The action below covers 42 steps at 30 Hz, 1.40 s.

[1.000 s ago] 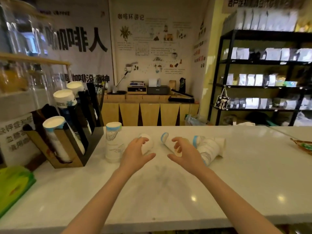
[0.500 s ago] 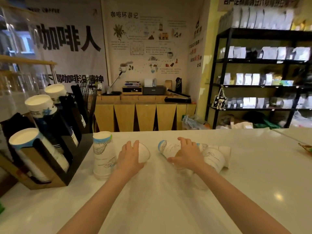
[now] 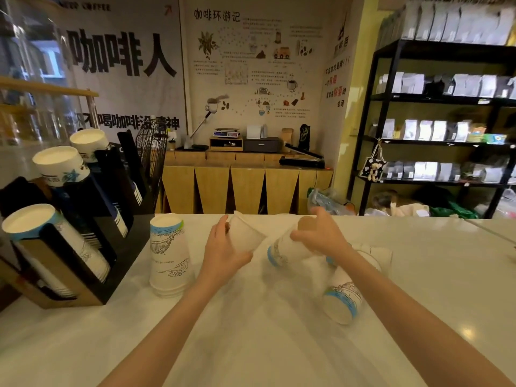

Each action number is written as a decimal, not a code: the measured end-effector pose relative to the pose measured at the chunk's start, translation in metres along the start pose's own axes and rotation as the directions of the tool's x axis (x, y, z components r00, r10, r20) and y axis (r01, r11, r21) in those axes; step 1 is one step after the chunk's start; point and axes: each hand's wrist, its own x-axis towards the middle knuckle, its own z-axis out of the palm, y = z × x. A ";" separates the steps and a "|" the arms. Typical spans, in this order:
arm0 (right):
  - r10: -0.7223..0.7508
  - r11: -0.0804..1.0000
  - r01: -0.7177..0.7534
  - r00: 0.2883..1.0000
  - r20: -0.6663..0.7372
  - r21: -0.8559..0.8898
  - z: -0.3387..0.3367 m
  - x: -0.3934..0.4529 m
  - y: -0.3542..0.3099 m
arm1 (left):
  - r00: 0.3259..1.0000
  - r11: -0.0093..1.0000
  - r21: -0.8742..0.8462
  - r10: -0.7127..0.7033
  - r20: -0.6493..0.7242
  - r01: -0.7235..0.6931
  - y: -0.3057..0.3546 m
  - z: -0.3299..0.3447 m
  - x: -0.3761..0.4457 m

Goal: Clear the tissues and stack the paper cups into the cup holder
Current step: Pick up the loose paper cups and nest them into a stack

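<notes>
My left hand [image 3: 223, 251] grips a white paper cup [image 3: 245, 233] lifted off the white counter [image 3: 265, 344], its mouth turned toward me and to the right. My right hand [image 3: 321, 236] holds a second cup with a blue rim [image 3: 284, 251], tilted beside the first. Another blue-rimmed cup [image 3: 343, 300] lies on its side under my right forearm, and one more white cup [image 3: 374, 254] lies behind it. A short stack of upside-down cups [image 3: 169, 255] stands left of my left hand. The black cup holder [image 3: 92, 236] at the left carries three slanted rows of cups. No tissue is visible.
A clear display case [image 3: 33, 107] rises behind the holder at far left. Beyond the counter's far edge stand a wooden cabinet [image 3: 245, 185] with equipment on top and black shelves [image 3: 446, 121] of bagged goods at the right.
Both hands went from resting on cups lying on the counter to holding one each, lifted and tilted toward each other. The camera has moved closer to the counter.
</notes>
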 end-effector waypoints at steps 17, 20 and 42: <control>-0.371 0.894 0.383 0.924 -0.095 0.233 -0.068 -0.012 -0.098 | 0.994 0.924 -0.369 -0.075 0.073 0.097 -0.002 0.030 -0.031; -0.453 0.891 0.451 0.889 0.070 0.050 -0.043 -0.017 -0.100 | 0.995 0.928 -0.361 -0.073 0.063 0.091 -0.004 0.031 -0.031; -0.250 0.947 0.197 0.948 0.198 0.254 -0.040 -0.010 -0.030 | 0.968 0.984 -0.103 0.122 -0.220 -0.148 0.026 0.010 -0.050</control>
